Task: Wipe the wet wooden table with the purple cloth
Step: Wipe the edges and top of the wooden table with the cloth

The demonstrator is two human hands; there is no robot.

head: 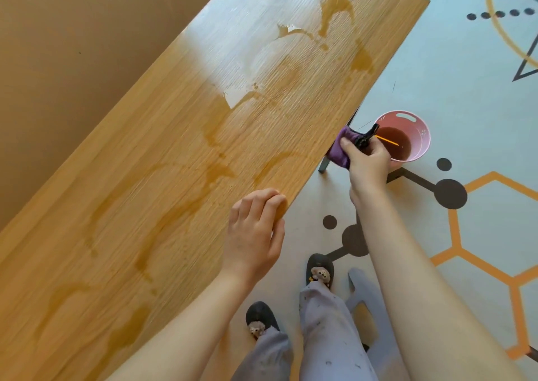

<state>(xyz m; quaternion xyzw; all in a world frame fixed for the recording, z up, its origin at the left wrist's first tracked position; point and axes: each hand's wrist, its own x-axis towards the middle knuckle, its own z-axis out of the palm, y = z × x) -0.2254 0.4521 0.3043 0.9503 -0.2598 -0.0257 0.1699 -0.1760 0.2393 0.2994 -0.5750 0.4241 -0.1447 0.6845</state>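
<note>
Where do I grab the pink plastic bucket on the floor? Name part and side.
Grip the oval handle slot under the far rim of the round pink plastic bucket, coming from above its far side. It stands upright with brown liquid inside, and the right hand holding the purple cloth hides its near rim.

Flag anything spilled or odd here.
Brownish liquid lies in puddles and streaks along the wooden table. The purple cloth is off its edge, gripped by the right hand near the pink bucket.

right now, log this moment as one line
left hand: rests on table edge | right hand: grips cloth at table edge, near bucket | table: wet, puddles across it
</note>
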